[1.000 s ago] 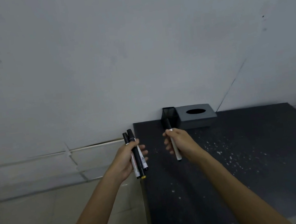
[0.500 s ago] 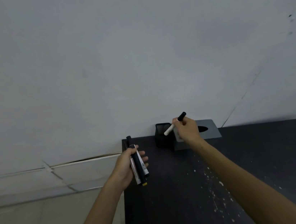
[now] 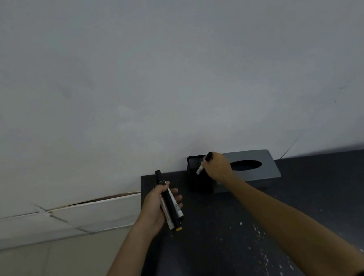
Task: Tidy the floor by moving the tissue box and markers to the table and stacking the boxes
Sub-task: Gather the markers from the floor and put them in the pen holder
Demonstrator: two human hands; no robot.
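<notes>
My left hand (image 3: 156, 207) grips a bundle of markers (image 3: 170, 203) upright over the left edge of the dark table (image 3: 300, 203). My right hand (image 3: 218, 167) pinches one white marker with a black cap (image 3: 204, 164), tilted with its white end down over the mouth of a black pen holder (image 3: 198, 176). A grey tissue box (image 3: 266, 169) with an oval slot stands right behind the pen holder, against the wall. My right hand covers the tissue box's left end.
The table's top is speckled with white flecks. A pale wall (image 3: 167, 70) rises straight behind the table. Left of the table lie a tiled floor (image 3: 43, 272) and a cracked white skirting (image 3: 70, 212).
My right hand has carried its marker from in front of me up to the pen holder and tipped its white end down over the mouth. My left hand has kept its bundle.
</notes>
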